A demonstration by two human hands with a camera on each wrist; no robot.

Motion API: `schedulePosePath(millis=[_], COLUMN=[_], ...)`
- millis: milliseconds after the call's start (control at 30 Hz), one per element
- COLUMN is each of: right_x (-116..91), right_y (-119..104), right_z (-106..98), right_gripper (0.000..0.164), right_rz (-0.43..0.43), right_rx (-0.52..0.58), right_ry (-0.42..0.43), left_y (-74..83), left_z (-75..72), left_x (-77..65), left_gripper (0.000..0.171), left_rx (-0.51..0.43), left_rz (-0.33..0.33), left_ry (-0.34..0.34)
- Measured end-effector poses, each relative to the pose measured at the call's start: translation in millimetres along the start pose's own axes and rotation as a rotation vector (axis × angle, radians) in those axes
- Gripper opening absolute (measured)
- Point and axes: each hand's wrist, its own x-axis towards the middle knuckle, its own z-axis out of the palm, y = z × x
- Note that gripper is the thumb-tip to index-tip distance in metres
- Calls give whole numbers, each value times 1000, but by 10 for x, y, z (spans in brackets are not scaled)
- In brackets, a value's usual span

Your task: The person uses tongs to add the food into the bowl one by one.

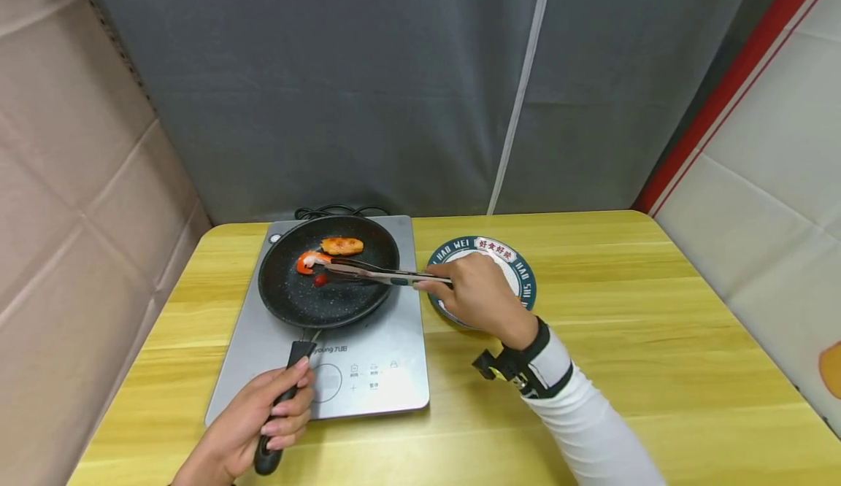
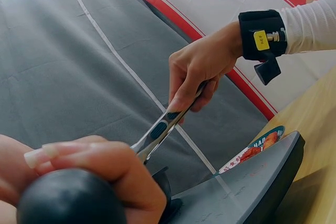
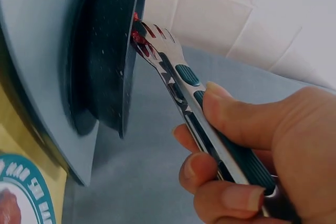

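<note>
My left hand [image 1: 272,417] grips the black handle [image 1: 268,449] of a speckled frying pan [image 1: 289,303] standing on an induction cooker. With my right hand [image 1: 482,292] I hold metal tongs [image 1: 394,277], thumb on one arm and fingers curled round the other. Their forked tips reach into the pan, right at an orange-and-white shrimp [image 1: 309,261]. A small red piece [image 1: 320,280] lies just below the tips. Behind the shrimp sits a browned chicken wing [image 1: 342,246]. In the right wrist view the pan wall [image 3: 107,51] hides most of the food.
The silver induction cooker [image 1: 407,376] bears the pan, with a black cord [image 1: 342,211] bunched behind it. Right of it, partly under my right hand, is a green-rimmed plate [image 1: 528,282]; brown food [image 3: 8,208] shows on it. A grey curtain [image 1: 328,92] stands behind the wooden table [image 1: 631,340].
</note>
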Motion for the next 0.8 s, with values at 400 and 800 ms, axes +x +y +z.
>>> schedulePosePath(millis=[400,800], right_x=[149,232], right_y=[-134,-239], right_z=[263,419], right_gripper=[29,32], right_rz=[-7,-30], right_rx=[2,-25], right_ry=[-39,-54], left_y=[-5,0], left_z=[-8,-1], left_x=[8,5], left_gripper=[34,35], left_rx=[-9,-20], left_rz=[3,-5], left_ry=[-15,-18])
